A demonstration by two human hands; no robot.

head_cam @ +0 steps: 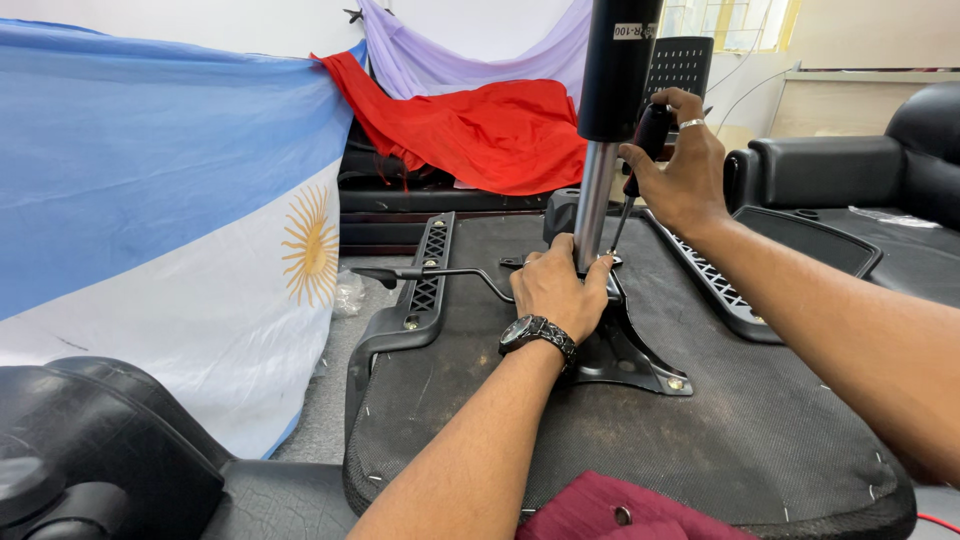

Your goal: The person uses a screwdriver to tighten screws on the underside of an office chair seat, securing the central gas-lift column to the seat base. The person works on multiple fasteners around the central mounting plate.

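Open seat underside (760, 430) at R front; gas cylinder (600, 150), lever (430, 272), both armrests (425, 290) block ctr & sides.

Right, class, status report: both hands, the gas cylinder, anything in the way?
Left hand gripping gas cylinder at its base. Right hand holding screwdriver, tip down at mechanism plate. Lever left, clear.

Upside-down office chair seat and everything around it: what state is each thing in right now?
Black upside-down chair seat: lying underside up.
Black and chrome gas cylinder: upright in the mechanism.
Black metal seat mechanism plate: on the seat underside.
Black-handled screwdriver: tilted, tip down beside the cylinder.
Left hand: wrapped around the cylinder's base.
Right hand: closed on the screwdriver handle.
Thin black lever: sticking out sideways.
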